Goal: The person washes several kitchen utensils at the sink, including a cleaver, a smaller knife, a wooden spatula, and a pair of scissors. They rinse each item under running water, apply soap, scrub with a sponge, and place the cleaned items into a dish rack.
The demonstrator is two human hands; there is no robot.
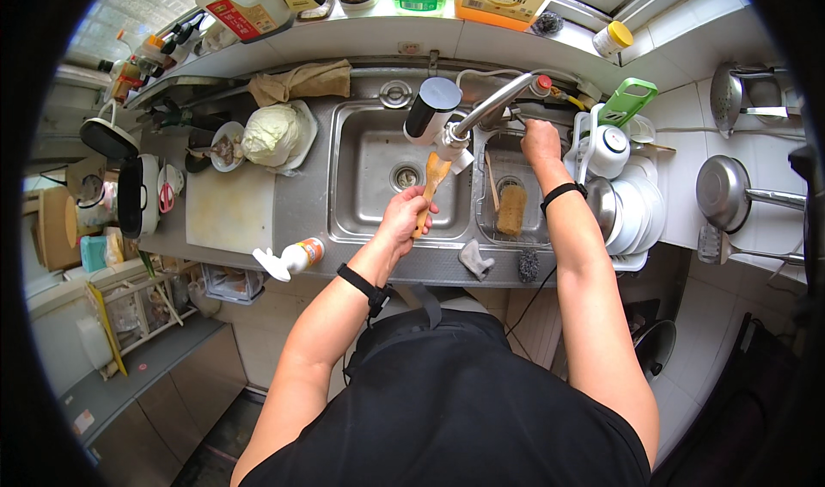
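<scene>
My left hand (pixel 403 219) grips the handle of a wooden spatula (pixel 437 168), its blade pointing up beneath the faucet head (pixel 453 140) over the large basin of the stainless steel sink (pixel 367 158). Whether water runs cannot be made out. At the back of the small basin, my right hand (pixel 541 142) is closed at the end of the faucet lever (pixel 515 114); its fingertips are partly hidden. Below that hand, a wire basket (pixel 480 213) in the small basin holds a brown sponge (pixel 512 211) and a thin wooden stick (pixel 492 181).
Right of the sink stands a dish rack (pixel 583 132) with white plates (pixel 638 210). A grey cloth (pixel 475 260) and a steel-wool scourer (pixel 528 266) lie on the front edge. Leftward are a spray bottle (pixel 301 255), a cutting board (pixel 229 206) and a cabbage (pixel 271 135).
</scene>
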